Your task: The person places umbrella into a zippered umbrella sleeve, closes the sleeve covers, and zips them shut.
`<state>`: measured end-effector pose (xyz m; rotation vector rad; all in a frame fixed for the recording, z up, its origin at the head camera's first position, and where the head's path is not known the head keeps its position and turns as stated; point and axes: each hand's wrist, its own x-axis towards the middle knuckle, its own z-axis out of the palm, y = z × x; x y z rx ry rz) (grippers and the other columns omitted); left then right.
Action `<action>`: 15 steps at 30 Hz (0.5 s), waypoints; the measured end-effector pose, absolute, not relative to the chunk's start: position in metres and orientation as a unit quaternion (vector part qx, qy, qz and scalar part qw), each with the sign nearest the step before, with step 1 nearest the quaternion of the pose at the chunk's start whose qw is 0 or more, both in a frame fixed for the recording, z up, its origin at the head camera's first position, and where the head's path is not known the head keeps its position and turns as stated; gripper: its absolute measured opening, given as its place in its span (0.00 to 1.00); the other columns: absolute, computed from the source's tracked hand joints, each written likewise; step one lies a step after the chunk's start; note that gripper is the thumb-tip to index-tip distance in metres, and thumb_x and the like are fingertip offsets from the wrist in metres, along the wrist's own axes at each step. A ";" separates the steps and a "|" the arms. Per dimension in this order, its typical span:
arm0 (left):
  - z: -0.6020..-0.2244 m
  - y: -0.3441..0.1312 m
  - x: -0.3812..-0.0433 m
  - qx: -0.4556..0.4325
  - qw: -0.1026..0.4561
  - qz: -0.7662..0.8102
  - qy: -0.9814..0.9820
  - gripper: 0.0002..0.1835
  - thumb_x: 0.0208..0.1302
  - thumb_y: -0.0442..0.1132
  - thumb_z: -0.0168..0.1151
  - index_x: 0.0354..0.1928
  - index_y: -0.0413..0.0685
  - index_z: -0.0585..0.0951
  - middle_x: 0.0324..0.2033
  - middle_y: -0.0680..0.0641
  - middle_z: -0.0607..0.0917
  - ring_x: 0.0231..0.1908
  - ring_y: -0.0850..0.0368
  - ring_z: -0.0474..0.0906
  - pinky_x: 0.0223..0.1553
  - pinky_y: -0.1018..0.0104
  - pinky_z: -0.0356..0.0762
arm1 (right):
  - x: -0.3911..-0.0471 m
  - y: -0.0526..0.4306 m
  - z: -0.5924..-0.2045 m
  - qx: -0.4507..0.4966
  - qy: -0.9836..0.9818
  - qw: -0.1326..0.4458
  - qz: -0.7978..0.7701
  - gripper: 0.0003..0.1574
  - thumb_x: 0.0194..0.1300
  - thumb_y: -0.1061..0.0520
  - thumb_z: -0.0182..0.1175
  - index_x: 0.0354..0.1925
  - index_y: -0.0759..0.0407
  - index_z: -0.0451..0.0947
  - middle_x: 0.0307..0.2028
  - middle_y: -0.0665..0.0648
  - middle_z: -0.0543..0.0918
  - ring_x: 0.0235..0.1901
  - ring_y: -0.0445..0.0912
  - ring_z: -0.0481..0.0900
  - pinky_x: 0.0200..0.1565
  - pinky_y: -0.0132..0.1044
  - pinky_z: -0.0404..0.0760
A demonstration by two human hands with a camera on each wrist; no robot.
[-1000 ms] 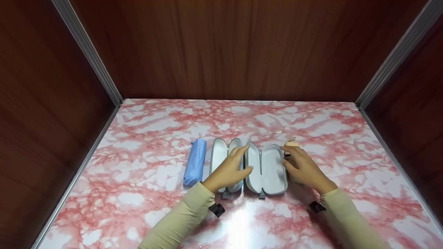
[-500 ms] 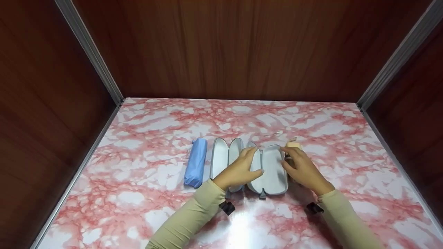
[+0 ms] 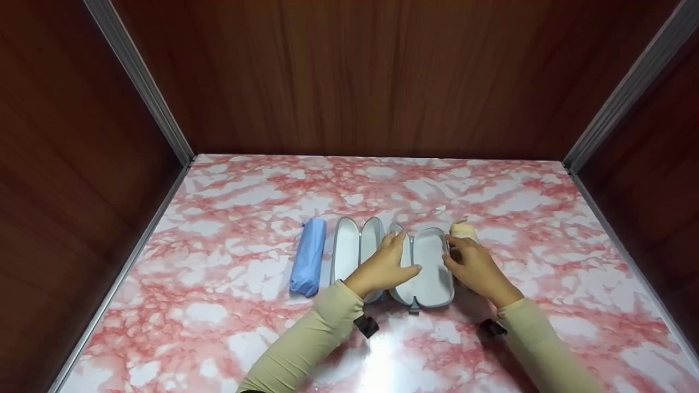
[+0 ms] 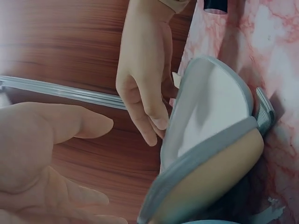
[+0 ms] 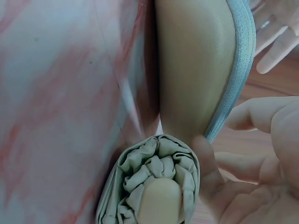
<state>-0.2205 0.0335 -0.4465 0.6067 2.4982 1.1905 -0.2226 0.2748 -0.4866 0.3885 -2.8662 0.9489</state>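
Note:
Two hard zip-edged cases, likely glasses cases, lie spread with pale linings upward. The left case (image 3: 347, 245) is partly covered by my left forearm. My left hand (image 3: 386, 267) hovers over the left half of the right case (image 3: 433, 270), fingers extended and thumb apart, holding nothing. At that case's right rim, my right hand (image 3: 479, 267) pinches the edge between thumb and fingers; the exact contact is partly hidden. The right wrist view shows its tan outer shell (image 5: 196, 60). Beside it, close to my right fingers, lies a rolled beige folding umbrella (image 5: 161, 200).
A rolled blue folding umbrella (image 3: 309, 256) lies left of the cases. The red-and-white marbled table (image 3: 246, 218) is bounded by dark wood panels (image 3: 349, 82) at the back and sides.
My left hand has moved right, from between the two cases to over the right case. My right hand stays at the right rim, its fingers slightly more bent.

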 end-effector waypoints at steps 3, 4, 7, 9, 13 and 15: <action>-0.450 0.034 -0.222 0.208 0.148 0.413 0.874 0.49 0.67 0.51 0.62 0.79 0.39 0.47 0.76 0.31 0.46 0.75 0.42 0.44 0.71 0.50 0.54 | -0.224 0.273 -0.487 0.131 -0.942 0.045 0.307 0.32 0.70 0.58 0.61 0.67 0.73 0.69 0.54 0.74 0.77 0.52 0.63 0.78 0.53 0.59 0.76; -0.451 0.034 -0.222 0.209 0.147 0.411 0.875 0.49 0.67 0.51 0.62 0.79 0.38 0.47 0.76 0.30 0.45 0.75 0.41 0.43 0.71 0.50 0.54 | -0.224 0.273 -0.487 0.133 -0.942 0.043 0.305 0.32 0.70 0.59 0.61 0.66 0.73 0.69 0.53 0.74 0.77 0.49 0.63 0.78 0.51 0.58 0.76; -0.455 0.035 -0.222 0.217 0.144 0.392 0.882 0.49 0.68 0.50 0.61 0.78 0.36 0.45 0.75 0.28 0.44 0.75 0.40 0.43 0.71 0.51 0.55 | -0.225 0.273 -0.488 0.134 -0.946 0.038 0.293 0.31 0.69 0.61 0.61 0.66 0.75 0.69 0.49 0.72 0.77 0.43 0.59 0.78 0.47 0.56 0.77; -0.457 0.035 -0.222 0.227 0.141 0.376 0.887 0.49 0.69 0.49 0.61 0.78 0.35 0.45 0.75 0.28 0.44 0.75 0.39 0.44 0.71 0.51 0.55 | -0.225 0.274 -0.487 0.132 -0.949 0.036 0.285 0.31 0.69 0.62 0.60 0.66 0.75 0.69 0.47 0.71 0.77 0.42 0.57 0.78 0.46 0.55 0.77; -0.458 0.037 -0.221 0.237 0.135 0.361 0.892 0.48 0.69 0.47 0.61 0.78 0.35 0.45 0.76 0.30 0.46 0.75 0.39 0.44 0.71 0.51 0.54 | -0.226 0.275 -0.485 0.134 -0.952 0.039 0.273 0.29 0.68 0.64 0.60 0.64 0.76 0.70 0.46 0.71 0.77 0.41 0.58 0.78 0.47 0.57 0.77; -0.458 0.038 -0.221 0.238 0.135 0.366 0.889 0.48 0.69 0.46 0.62 0.78 0.35 0.45 0.76 0.31 0.46 0.75 0.40 0.45 0.71 0.52 0.54 | -0.226 0.275 -0.485 0.136 -0.951 0.040 0.273 0.29 0.67 0.65 0.60 0.63 0.77 0.70 0.45 0.72 0.78 0.41 0.59 0.78 0.47 0.57 0.77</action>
